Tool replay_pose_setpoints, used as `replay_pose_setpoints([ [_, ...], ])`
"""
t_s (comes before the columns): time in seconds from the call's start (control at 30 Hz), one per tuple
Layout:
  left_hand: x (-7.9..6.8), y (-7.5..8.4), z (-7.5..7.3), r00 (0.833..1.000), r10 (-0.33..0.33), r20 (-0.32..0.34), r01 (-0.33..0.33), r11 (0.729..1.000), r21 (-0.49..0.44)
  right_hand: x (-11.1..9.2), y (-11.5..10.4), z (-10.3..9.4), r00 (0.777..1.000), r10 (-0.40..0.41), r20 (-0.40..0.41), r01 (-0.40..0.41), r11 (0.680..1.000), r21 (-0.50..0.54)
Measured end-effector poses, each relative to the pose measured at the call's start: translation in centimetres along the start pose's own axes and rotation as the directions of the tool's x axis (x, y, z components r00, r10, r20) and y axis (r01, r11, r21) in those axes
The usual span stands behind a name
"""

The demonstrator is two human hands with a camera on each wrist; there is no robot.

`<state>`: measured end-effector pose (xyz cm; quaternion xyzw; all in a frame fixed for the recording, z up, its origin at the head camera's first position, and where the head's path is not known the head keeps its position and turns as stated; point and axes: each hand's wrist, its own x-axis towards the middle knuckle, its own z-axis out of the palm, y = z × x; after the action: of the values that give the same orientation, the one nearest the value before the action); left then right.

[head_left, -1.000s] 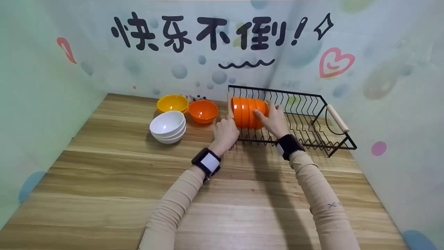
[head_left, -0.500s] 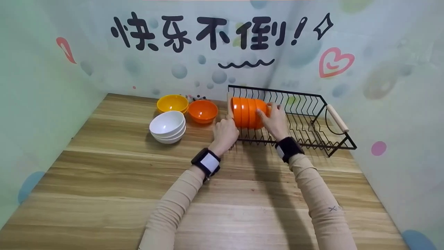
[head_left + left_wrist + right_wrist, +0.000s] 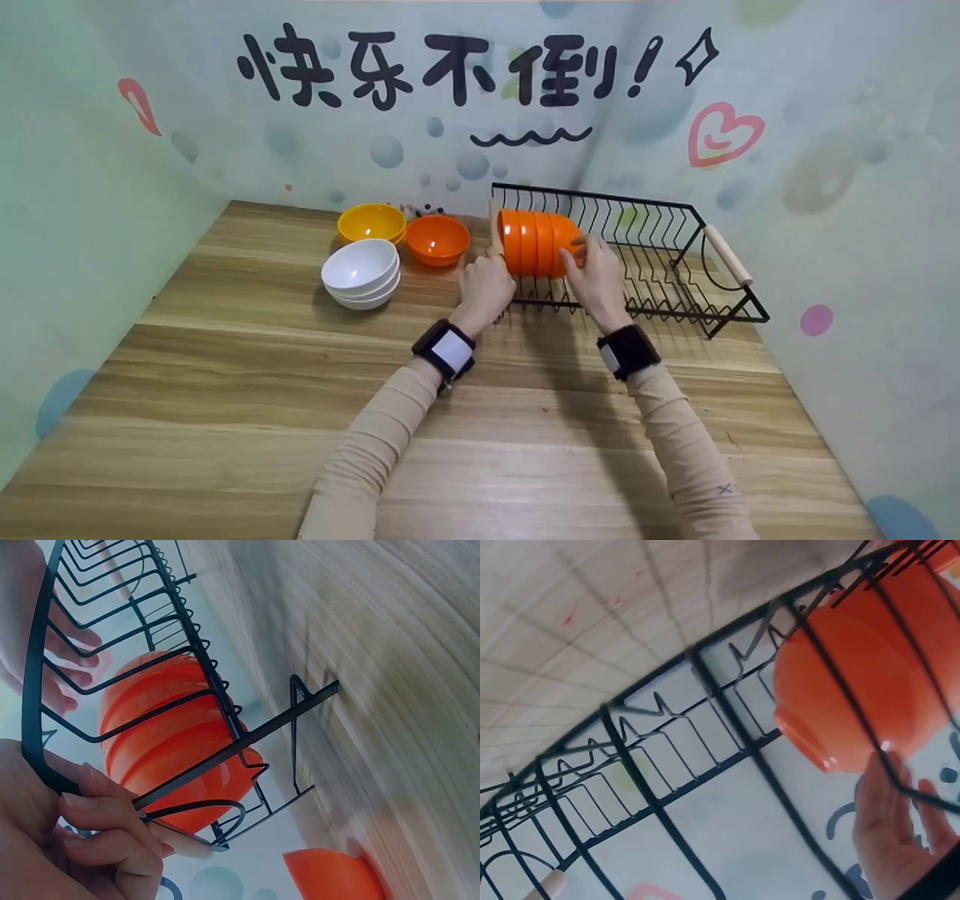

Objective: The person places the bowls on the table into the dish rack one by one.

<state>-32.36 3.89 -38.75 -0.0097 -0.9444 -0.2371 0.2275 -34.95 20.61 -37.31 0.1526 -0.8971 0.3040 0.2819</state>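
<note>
A stack of several orange bowls (image 3: 534, 244) lies on its side at the left end of the black wire dish rack (image 3: 694, 207). My left hand (image 3: 484, 291) grips the rack's near left corner, fingers curled round the frame in the left wrist view. Beside the stack's right end is my right hand (image 3: 598, 281), its fingers loosely bent and holding nothing. In the right wrist view those fingertips (image 3: 877, 772) come close to the end bowl (image 3: 847, 690); whether they touch it I cannot tell.
Left of the rack stand another orange bowl (image 3: 438, 240), stacked yellow bowls (image 3: 371, 223) and a leaning stack of white bowls (image 3: 361, 270). A wooden handle (image 3: 727, 255) is on the rack's right end. Patterned cloth walls (image 3: 442, 161) surround the wooden table (image 3: 480, 457).
My right hand has loosened from the end of the orange bowl stack and drawn back slightly toward me. The stack stays in place, and my left hand keeps its grip on the rack.
</note>
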Motion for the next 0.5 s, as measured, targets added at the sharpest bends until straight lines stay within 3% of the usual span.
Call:
replay_pose_setpoints([
  [0.13,0.1,0.1,0.0,1.0,0.0,0.005,0.0,1.0,-0.004,-1.4,0.0,0.3,0.993,-0.098,-0.067,0.096,0.995,-0.025],
  [0.33,0.2,-0.1,-0.5,0.999,0.004,0.046,-0.003,1.0,-0.029,-2.9,0.3,1.0,0.96,-0.222,-0.174,0.207,0.973,-0.099],
  [0.5,0.7,-0.8,-1.1,0.996,-0.001,0.094,0.009,0.996,-0.086,-3.1,0.5,1.2,0.944,-0.26,-0.203,0.242,0.964,-0.109],
])
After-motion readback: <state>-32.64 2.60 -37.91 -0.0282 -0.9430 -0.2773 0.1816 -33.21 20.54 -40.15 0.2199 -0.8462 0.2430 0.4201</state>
